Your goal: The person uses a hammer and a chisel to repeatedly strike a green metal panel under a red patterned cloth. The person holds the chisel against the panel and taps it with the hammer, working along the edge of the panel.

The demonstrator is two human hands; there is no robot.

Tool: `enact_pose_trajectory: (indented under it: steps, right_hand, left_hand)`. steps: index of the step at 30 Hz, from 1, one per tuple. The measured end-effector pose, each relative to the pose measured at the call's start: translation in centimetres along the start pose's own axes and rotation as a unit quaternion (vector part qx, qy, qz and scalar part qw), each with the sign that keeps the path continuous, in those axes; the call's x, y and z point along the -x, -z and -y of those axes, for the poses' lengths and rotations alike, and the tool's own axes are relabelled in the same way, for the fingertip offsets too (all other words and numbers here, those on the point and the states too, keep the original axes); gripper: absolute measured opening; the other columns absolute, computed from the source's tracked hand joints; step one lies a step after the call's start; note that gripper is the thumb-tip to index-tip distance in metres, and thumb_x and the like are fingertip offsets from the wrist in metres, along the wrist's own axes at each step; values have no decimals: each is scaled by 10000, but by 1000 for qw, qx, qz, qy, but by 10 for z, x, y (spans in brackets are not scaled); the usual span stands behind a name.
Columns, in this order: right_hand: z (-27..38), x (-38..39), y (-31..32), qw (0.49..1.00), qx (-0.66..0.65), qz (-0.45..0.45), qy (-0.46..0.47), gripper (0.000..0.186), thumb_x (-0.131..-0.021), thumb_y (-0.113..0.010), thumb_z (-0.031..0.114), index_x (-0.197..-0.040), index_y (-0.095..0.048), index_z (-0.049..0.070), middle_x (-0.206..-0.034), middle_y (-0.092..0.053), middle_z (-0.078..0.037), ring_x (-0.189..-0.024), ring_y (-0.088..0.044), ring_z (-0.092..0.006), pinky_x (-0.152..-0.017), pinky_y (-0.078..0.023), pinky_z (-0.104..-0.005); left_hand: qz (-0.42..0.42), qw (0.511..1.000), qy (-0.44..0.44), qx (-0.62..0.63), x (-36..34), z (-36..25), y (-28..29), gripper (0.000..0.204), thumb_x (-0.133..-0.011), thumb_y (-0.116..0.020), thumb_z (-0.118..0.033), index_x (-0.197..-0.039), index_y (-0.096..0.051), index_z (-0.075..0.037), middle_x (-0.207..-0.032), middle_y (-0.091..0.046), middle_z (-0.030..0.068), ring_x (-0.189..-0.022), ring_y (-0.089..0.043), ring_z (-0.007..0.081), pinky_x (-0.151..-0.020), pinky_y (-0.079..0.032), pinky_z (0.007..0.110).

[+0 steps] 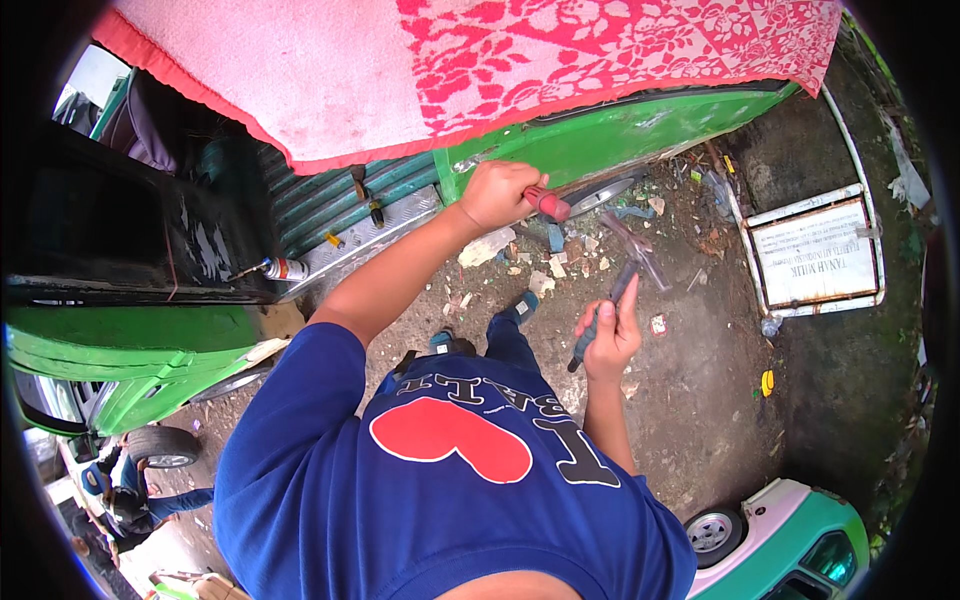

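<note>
My left hand [494, 196] is closed around a tool with a red handle [548, 204]. Its working end is hidden by the hand, so its exact kind does not show. This hand is beside the green vehicle panel [640, 130]. To the right and nearer to me, my right hand [609, 340] grips a claw hammer [626, 278] by its dark handle, with the index finger stretched along it. The metal hammer head is raised over the ground, a short distance from the red handle and not touching it. A pink and red patterned towel [340, 80] drapes over the vehicle above the panel.
Paint chips and debris [555, 265] litter the ground. Small tools [376, 213] lie on the metal sill; a spray can [287, 269] is left of it. A white-framed sign [815, 257] and a parked car [800, 540] are right. Another person [125, 495] is near a tyre [165, 447].
</note>
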State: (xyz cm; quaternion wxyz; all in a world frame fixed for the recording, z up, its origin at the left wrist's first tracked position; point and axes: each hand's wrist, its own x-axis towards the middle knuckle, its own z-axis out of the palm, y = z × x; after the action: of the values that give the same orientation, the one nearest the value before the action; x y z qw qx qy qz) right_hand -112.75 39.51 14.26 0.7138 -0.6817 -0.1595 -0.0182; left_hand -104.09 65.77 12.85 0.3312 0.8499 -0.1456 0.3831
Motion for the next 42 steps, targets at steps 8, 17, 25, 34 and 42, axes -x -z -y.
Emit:
enact_pose_trajectory:
  steps: [8,17,25,34,42]
  right_hand:
    - [12,-8,6,999,-29,1,-21,582,-1028,-495,139,-1542,-249,18,-719,-543,-46,-582,-513,-106,-521,-477,-260]
    - [2,-3,22,996,-48,-23,-74,592,-1026,-490,129,-1551,-230,37,-706,-530,-49,-566,-513,-112,-495,-477,-268]
    - [-15,-8,31,992,-50,-30,-108,578,-1026,-491,134,-1551,-258,60,-690,-531,-38,-551,-511,-102,-501,-467,-255]
    - [-30,-22,47,985,-78,-63,-138,585,-1018,-509,136,-1552,-273,92,-700,-520,-34,-551,-513,-109,-483,-471,-265]
    - [-65,-49,50,974,-99,-47,-196,562,-1016,-516,136,-1542,-319,135,-747,-502,-6,-576,-517,-97,-466,-480,-268]
  left_hand:
    - [131,991,15,-5,2,-2,-11,79,-727,-689,-179,-785,-696,-126,-738,-669,62,-686,-661,290,-585,-519,425]
    - [266,960,75,-42,-26,-4,-15,145,-775,-638,-259,-724,-663,-125,-714,-664,107,-700,-656,346,-634,-513,488]
    - [333,939,86,-18,-49,2,-28,207,-850,-605,-276,-931,-609,-85,-850,-647,148,-851,-643,383,-722,-478,510]
    - [422,901,80,-62,-52,6,-42,541,-879,-528,-656,-977,-618,-131,-855,-679,121,-870,-668,350,-744,-505,484]
    - [461,877,83,-108,-42,16,-63,519,-902,-504,-631,-1000,-635,-138,-827,-691,120,-851,-679,336,-746,-512,462]
